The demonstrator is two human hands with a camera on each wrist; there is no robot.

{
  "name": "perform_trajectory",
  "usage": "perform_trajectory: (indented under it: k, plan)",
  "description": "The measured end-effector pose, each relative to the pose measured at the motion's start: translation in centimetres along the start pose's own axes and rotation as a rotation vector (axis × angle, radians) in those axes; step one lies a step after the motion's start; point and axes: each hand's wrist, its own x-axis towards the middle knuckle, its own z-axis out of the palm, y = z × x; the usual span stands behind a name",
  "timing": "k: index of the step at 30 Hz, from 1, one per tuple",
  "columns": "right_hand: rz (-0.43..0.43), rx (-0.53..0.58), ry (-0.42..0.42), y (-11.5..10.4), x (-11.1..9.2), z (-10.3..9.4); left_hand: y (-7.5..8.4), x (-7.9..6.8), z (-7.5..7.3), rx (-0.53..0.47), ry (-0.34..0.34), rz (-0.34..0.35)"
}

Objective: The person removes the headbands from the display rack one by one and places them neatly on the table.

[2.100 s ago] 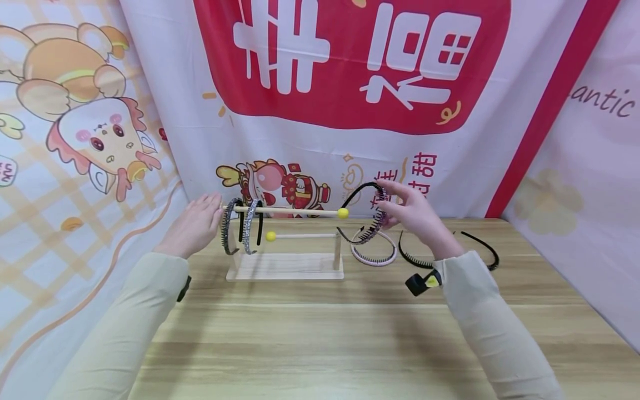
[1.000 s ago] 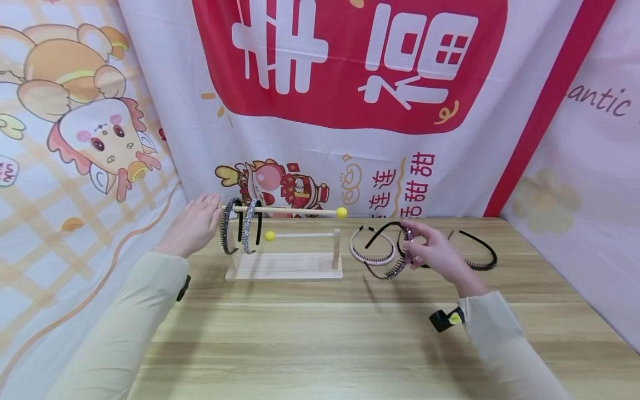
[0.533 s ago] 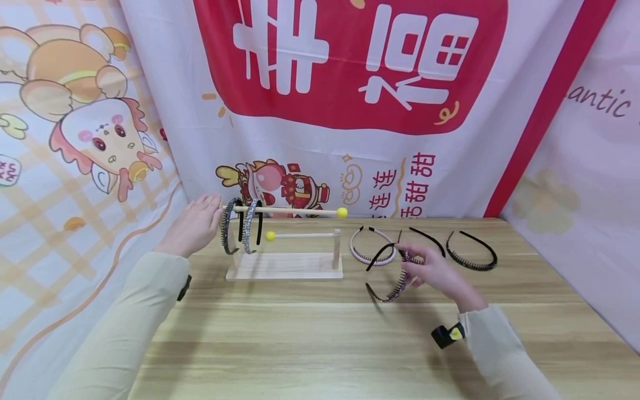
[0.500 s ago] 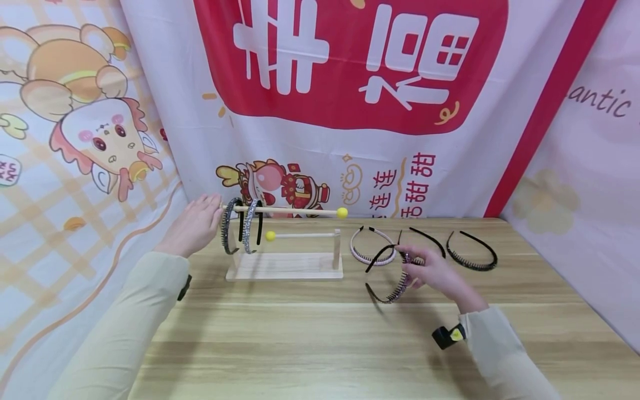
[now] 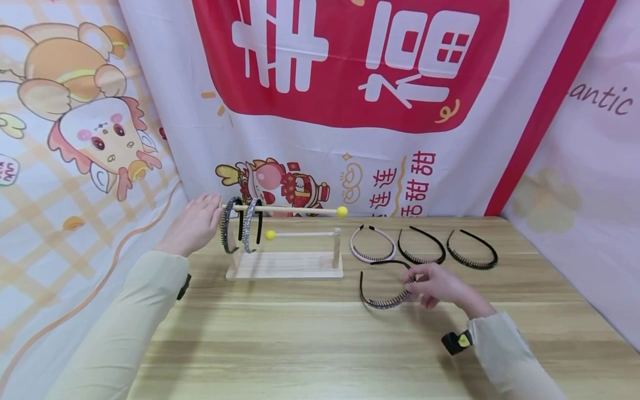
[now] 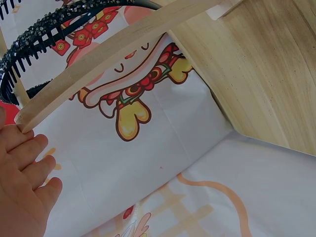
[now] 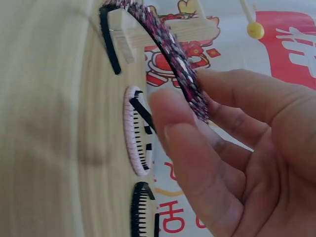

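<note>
My right hand (image 5: 437, 284) pinches a glittery purple-and-black headband (image 5: 384, 304) at its right side, low over the table in front of the other headbands. In the right wrist view the thumb and fingers grip its sequined band (image 7: 173, 52). My left hand (image 5: 191, 226) rests its extended fingers at the left end of a wooden headband stand (image 5: 285, 269); the left wrist view has them against the tip of the post (image 6: 94, 61). On the stand's upper rod (image 5: 300, 209) hang a dark glitter headband (image 5: 225, 228) and a silver one (image 5: 246, 228).
Behind the held headband lie a pink headband (image 5: 356, 253) and two black toothed headbands (image 5: 442, 253) (image 5: 475, 265) on the wooden table (image 5: 300, 344). Yellow balls cap the upper rod (image 5: 342, 211) and lower rod (image 5: 270, 235). Printed cloth walls (image 5: 350, 83) stand behind and at both sides.
My right hand has carried the purple headband from beside the upper rod's yellow ball down and toward the table's front, tilting it flatter. My left hand has stayed at the post.
</note>
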Motion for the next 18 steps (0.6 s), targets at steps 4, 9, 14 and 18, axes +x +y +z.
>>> perform_trajectory:
  k: [4, 9, 14, 18]
  plan:
    - [0.010, -0.013, -0.070, 0.6, -0.2, 0.5, 0.0, 0.0, 0.0, 0.002, -0.003, -0.001]
    - [0.031, -0.001, -0.124, 1.5, -0.2, 1.2, 0.0, 0.0, 0.0, 0.011, -0.008, 0.000]
    - [0.054, 0.017, -0.141, 2.1, -0.2, 2.1, 0.1, 0.0, -0.1, 0.009, -0.011, -0.003]
    - [0.066, 0.009, -0.145, 2.4, -0.1, 2.9, 0.1, 0.0, -0.1, 0.008, -0.012, -0.006]
